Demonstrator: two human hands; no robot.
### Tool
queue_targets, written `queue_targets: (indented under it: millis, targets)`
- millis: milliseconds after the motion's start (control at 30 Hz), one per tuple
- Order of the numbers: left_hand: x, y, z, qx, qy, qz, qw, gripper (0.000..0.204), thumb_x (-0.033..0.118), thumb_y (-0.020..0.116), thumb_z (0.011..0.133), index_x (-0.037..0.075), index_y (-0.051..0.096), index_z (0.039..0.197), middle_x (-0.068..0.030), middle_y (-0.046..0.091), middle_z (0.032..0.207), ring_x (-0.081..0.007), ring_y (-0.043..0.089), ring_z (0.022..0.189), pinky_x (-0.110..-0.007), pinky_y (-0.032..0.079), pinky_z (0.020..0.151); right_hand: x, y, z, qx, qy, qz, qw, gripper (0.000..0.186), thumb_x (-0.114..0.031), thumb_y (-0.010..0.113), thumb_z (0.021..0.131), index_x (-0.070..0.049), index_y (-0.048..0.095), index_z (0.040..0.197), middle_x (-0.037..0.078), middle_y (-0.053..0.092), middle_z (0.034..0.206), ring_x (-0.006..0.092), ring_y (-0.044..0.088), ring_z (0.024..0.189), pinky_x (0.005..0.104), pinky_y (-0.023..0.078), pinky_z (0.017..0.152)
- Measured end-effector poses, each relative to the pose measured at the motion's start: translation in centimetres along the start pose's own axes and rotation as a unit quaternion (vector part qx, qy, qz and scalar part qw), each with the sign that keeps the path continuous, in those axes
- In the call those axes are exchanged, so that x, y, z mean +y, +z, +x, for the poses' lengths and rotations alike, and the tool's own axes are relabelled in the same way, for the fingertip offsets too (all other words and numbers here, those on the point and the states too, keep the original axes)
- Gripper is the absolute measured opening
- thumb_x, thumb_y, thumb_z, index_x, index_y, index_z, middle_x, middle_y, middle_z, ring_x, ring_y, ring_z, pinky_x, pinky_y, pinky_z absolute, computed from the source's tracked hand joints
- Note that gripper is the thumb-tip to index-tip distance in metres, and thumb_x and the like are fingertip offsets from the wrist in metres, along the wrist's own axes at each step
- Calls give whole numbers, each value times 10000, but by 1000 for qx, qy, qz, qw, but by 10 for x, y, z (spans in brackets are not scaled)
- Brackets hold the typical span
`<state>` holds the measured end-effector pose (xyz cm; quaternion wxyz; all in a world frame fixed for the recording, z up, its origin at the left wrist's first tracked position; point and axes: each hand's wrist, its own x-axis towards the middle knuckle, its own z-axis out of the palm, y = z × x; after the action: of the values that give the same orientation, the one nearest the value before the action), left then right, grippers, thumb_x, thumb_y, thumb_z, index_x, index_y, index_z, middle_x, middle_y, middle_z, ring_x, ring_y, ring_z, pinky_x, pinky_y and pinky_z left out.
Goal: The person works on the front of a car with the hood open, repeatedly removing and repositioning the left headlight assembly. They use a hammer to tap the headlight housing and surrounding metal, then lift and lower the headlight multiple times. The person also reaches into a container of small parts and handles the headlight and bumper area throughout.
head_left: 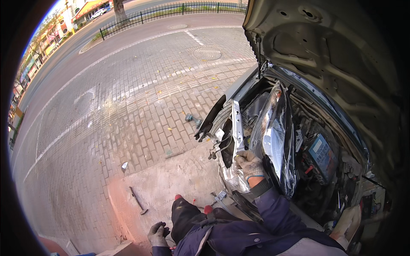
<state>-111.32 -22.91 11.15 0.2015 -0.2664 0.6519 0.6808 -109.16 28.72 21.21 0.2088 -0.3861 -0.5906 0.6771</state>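
Bodywork [232, 176] silvery and shiny, crumpled toward its lower edge

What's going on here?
A person is beside a car with its hood raised. The gloved right hand, fingers curled, is at the front bodywork; whether it grips anything is unclear. The gloved left hand is low, away from the car. A plastic-wrapped part rests in the engine bay; a hammer lies on the ground.

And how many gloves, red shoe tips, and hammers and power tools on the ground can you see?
Gloves: 2 (left hand, right hand)
Red shoe tips: 2
Hammer: 1
Power tool: 1
Total: 6
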Motion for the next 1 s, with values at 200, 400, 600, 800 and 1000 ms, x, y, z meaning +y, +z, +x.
queue_targets:
  millis: [200,400,600,800,1000]
  targets:
    - [43,52,142,-117,-14,66,991,211,-56,649,1025,-37,729,1219,-202,804,1080,-284,790,754,-420,702,665,11,2,73,133,-95,-57,985,222,-142,744,995,-5,762,1169,87,790,946,158,724,783,323,590,733]
    - [146,111,302,-206,71,129,967,199,-33,638,1043,-40,739,1215,-186,802,1104,-264,790,771,-407,691,675,12,28,128,237,-174,-289,911,222,-200,741,995,-48,774,1154,143,806,1034,256,756,931,376,583,855]
    - [248,180,394,-226,79,144,960,224,-27,652,1028,-8,749,1229,-161,807,1092,-238,796,785,-375,697,669,-11,21,230,233,-157,-253,925,188,-162,775,989,-74,809,1151,105,825,1076,206,763,985,342,590,912]
    - [235,236,452,-240,94,125,958,190,-12,665,1042,-5,744,1215,-169,806,1098,-251,800,784,-373,701,659,-10,16,363,195,-144,-332,911,210,-144,733,1018,-54,775,1203,147,815,1073,237,762,979,368,594,900]
    - [214,287,473,-198,14,166,966,191,-37,644,1044,-21,734,1212,-182,807,1099,-276,798,761,-405,707,671,-19,12,411,202,-117,-394,889,171,-170,737,972,-65,792,1094,203,789,1043,364,771,970,435,605,860]
